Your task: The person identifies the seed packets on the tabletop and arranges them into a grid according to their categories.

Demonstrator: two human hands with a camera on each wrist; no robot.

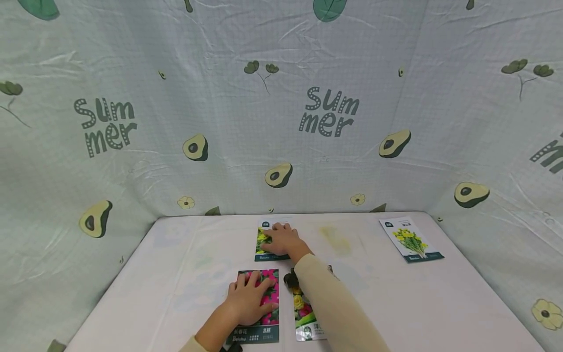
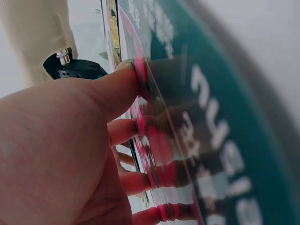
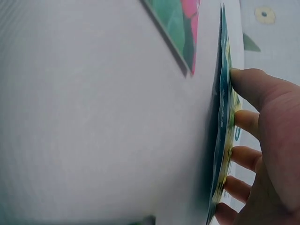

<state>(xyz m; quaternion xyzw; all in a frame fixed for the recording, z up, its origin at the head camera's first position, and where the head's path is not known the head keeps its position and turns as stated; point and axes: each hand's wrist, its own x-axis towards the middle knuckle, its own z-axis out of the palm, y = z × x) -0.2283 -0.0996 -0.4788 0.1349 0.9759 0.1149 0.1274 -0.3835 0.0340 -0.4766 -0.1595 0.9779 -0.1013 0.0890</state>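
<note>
Left hand (image 1: pixel 248 303) resting on pink-flower packet (image 1: pixel 270 319), right hand (image 1: pixel 281 240) on yellow-flower packet (image 1: pixel 260 240).
Fingers lying spread on both; sleeve (image 1: pixel 338 313) partly hiding, it seems, another packet (image 1: pixel 300 304).

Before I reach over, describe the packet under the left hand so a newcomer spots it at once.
On the white table, look to the near side, where the left hand rests on a pink-flowered packet. It lies left of the near packet, partly hidden by the right sleeve. Its visible blooms are bright pink, while that neighbour and the farther packet under the right hand show yellow ones.
</note>
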